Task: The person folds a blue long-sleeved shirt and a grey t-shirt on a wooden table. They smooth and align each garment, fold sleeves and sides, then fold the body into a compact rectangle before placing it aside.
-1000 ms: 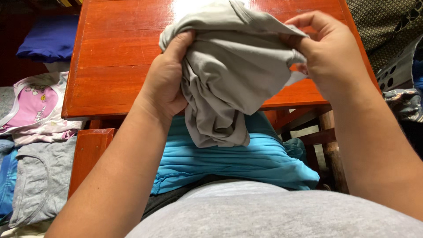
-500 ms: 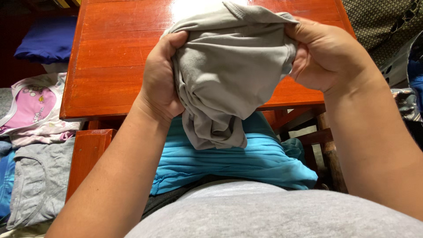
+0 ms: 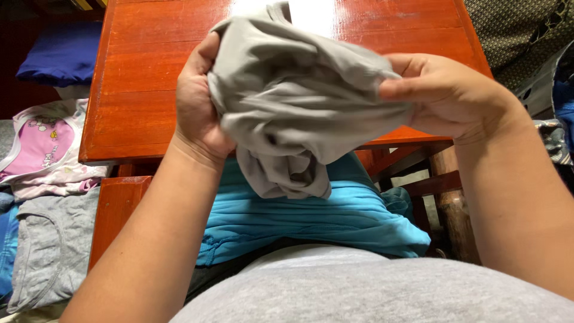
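Both the left hand [image 3: 197, 107] and right hand [image 3: 448, 98] gripped a bunched grey garment [image 3: 293, 107] above the glossy red wooden table [image 3: 143, 78]; clothes [image 3: 48, 203] lay heaped alongside.

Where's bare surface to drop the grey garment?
Table: bare left of the left hand and behind the grey garment, which both hands hold; right hand. Crowded: teal cloth on the lap, clothes pile at left.
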